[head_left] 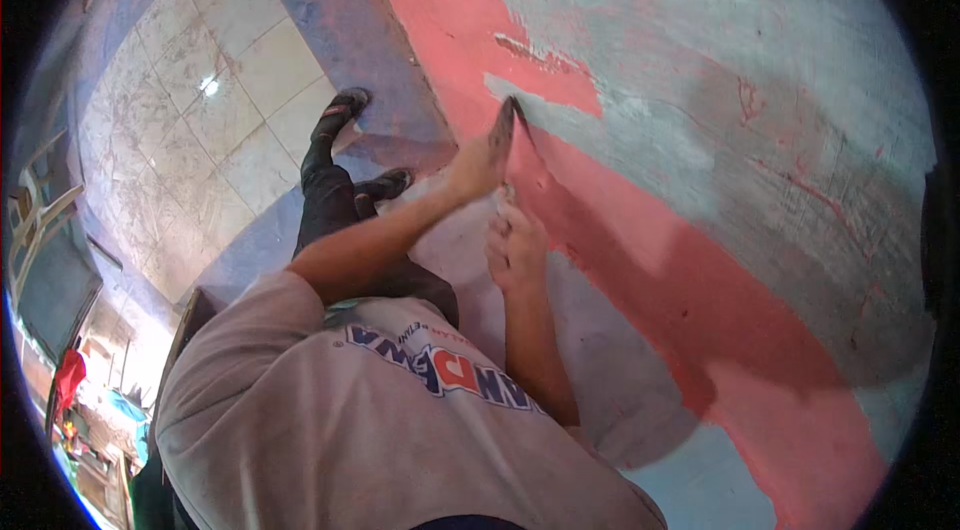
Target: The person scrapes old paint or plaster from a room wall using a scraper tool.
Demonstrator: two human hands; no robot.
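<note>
My right hand is closed round the handle of a scraper, its fingers curled and the thumb toward the blade. Beyond it, my left hand lies along the blade with its fingers stretched flat toward the dark tip. Both arms reach forward to the wall on my right. The blade's edge meets the pink paint where it borders a bare grey-green patch. My left fingers partly cover the blade, so its full shape is hidden.
Dusty cream floor tiles with a bluish border lie at the left. My legs and dark sandals stand near the wall's foot. A light-coloured chair is at the far left, above a red cloth. My shadow falls across the wall.
</note>
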